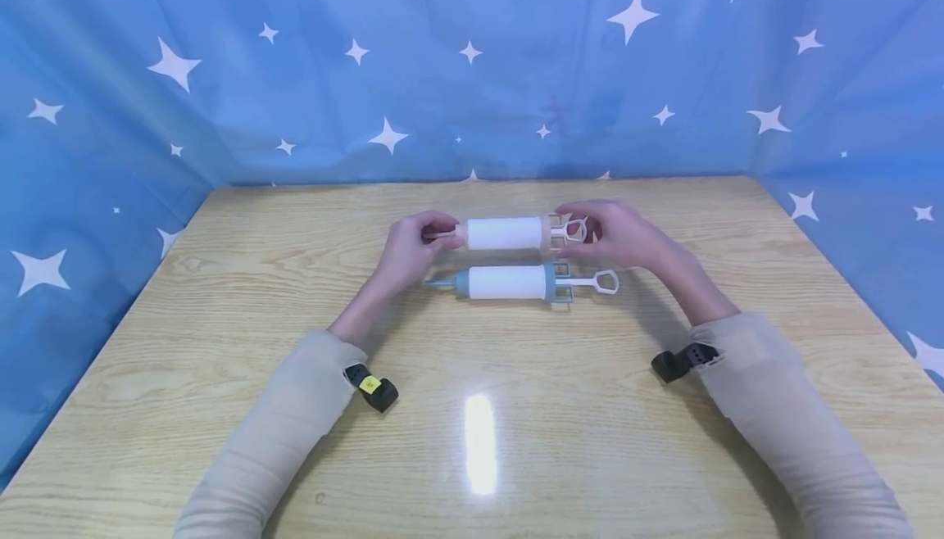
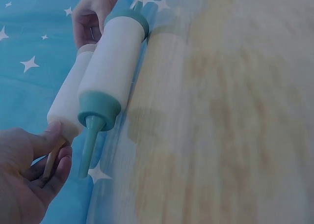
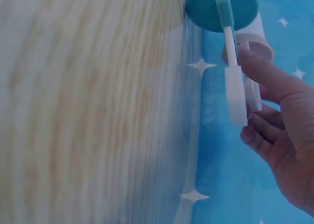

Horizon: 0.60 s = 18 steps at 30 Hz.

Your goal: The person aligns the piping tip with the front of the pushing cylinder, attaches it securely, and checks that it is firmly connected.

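Note:
Two large plunger syringes with white barrels lie side by side across the table. The farther, pink-ended syringe point(image 1: 505, 233) has its nozzle end between the thumb and fingers of my left hand point(image 1: 410, 246). At its other end my right hand point(image 1: 623, 233) holds the finger-grip frame, thumb on the near side and a finger on the far side, around the white plunger handle. Nearer to me, untouched, is the teal-ended syringe point(image 1: 507, 283), nozzle to the left and ring handle to the right. In the right wrist view its plunger handle point(image 3: 236, 96) partly hides the pink one's.
The wood-grain table point(image 1: 369, 457) reaches toward me, with a bright light reflection near its middle. A blue curtain with white stars point(image 1: 472, 113) stands behind it and at both sides. Black wrist cameras point(image 1: 382, 394) sit on both sleeves.

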Motion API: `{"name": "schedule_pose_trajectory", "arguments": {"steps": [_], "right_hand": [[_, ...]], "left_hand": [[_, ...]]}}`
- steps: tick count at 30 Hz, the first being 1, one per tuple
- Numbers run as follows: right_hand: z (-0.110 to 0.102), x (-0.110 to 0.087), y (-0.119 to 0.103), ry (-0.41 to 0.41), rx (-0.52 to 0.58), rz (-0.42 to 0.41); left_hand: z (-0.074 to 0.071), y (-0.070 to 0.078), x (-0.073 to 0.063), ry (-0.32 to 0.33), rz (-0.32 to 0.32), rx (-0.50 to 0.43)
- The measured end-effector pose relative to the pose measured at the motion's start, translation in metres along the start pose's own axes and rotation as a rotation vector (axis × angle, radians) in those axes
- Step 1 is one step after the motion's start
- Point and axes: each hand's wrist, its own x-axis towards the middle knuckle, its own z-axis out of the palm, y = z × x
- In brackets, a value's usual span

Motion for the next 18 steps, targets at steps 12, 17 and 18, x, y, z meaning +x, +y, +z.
{"name": "schedule_pose_trajectory", "arguments": {"steps": [12, 17, 18], "right_hand": [[0.002, 0.004, 0.008, -0.030, 0.016, 0.061], [0.003, 0.008, 0.009, -0.044, 0.018, 0.077], [0.004, 0.009, 0.009, -0.047, 0.020, 0.081]], "left_hand": [[0.006, -0.003, 0.011, -0.018, -0.022, 0.032], [0.006, -0.009, 0.015, -0.018, -0.018, 0.050], [0.006, -0.009, 0.016, -0.021, -0.023, 0.055]]}}
